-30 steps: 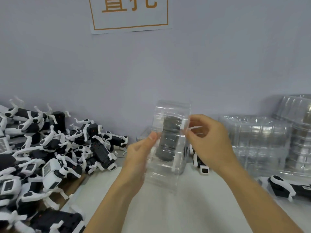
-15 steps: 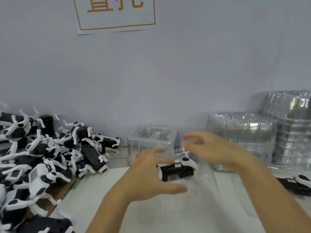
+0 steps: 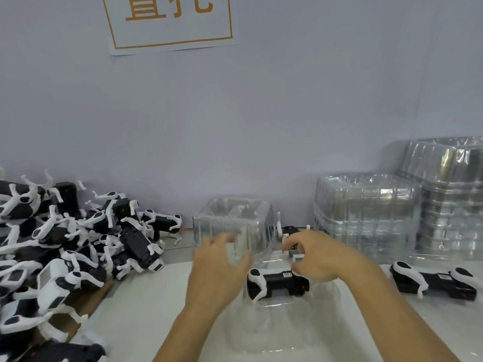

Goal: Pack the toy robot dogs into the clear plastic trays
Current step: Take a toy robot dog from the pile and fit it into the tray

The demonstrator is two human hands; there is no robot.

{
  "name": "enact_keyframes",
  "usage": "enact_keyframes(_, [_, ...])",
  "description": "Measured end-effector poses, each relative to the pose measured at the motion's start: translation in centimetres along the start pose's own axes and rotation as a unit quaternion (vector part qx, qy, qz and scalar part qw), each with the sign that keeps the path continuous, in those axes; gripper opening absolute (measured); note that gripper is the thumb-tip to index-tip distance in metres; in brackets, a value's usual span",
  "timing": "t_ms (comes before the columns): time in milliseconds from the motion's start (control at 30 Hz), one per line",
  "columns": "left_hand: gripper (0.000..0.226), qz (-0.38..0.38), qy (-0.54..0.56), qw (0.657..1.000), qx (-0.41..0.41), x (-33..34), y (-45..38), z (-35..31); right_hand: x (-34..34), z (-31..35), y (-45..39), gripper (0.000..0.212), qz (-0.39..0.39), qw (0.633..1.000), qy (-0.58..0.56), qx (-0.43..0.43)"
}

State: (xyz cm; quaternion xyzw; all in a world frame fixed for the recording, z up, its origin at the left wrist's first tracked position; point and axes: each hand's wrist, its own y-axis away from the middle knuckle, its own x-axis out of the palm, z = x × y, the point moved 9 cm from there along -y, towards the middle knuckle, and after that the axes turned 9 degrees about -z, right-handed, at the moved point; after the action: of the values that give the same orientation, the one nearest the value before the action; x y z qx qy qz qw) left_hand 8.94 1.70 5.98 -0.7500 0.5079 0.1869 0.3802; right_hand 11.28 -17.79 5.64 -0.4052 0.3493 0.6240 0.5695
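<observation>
Low in the centre of the frame, the left hand (image 3: 218,270) was spread with its fingers loosely curled, hovering over the left edge of a clear plastic tray (image 3: 277,325) that lay flat on the white table (image 3: 146,304); whether the fingers actually touched the plastic could not be told through the blur. Just to its right, the right hand (image 3: 317,257) was curled downward, its fingertips pressed on the right end of a black-and-white toy robot dog (image 3: 274,283), which lay on its side in the far part of that tray. The grip looked like a light pinch, though the thumb was hidden.

Directly behind the hands stood an empty clear tray (image 3: 232,226) on its side, and beside it, partly hidden by the right hand, another small dog (image 3: 288,231) with its legs up. At the right edge of the frame a further toy dog (image 3: 433,280) lay on the table, well apart from the tray being packed. Behind it rose stacks of clear trays (image 3: 368,212), a taller stack (image 3: 452,194) in the far right.

At the left of the frame a large heap of toy dogs (image 3: 68,246) was piled up against the pale wall (image 3: 261,113). In the upper left, a white sign (image 3: 170,22) with an orange border hung on that wall.
</observation>
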Motion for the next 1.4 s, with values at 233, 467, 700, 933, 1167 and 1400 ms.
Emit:
enact_keyframes(233, [0.028, 0.171, 0.05, 0.965, -0.192, 1.5, 1.5, 3.1, -2.0, -0.1, 0.2, 0.054, -0.066, 0.997, 0.047, 0.012])
enact_keyframes(467, [0.036, 0.246, 0.226, 0.927, -0.17, 4.0, 2.3, 1.5, 0.2, 8.3, 1.4, 0.036, -0.109, 0.981, -0.066, -0.148])
enact_keyframes(700, [0.03, 0.223, 0.271, 0.924, -0.152, 3.8, 1.7, 2.2, 3.0, 8.4, 1.2, 0.04, -0.039, 0.989, -0.049, -0.137])
enact_keyframes(933, [0.023, 0.066, 0.257, 0.951, -0.16, 1.7, -0.1, 3.3, 2.8, 5.2, 0.5, 0.041, 0.001, 0.998, 0.009, -0.059])
enact_keyframes(1167, [0.023, 0.052, 0.268, 0.951, -0.146, 1.5, -0.2, 3.2, 0.1, 0.6, 0.6, 0.033, 0.022, 0.993, 0.105, 0.04])
enact_keyframes(1400, [0.023, 0.02, 0.267, 0.956, -0.118, 1.0, -0.6, 3.0, -3.0, -5.9, 0.3, 0.015, -0.009, 0.982, 0.126, 0.139])
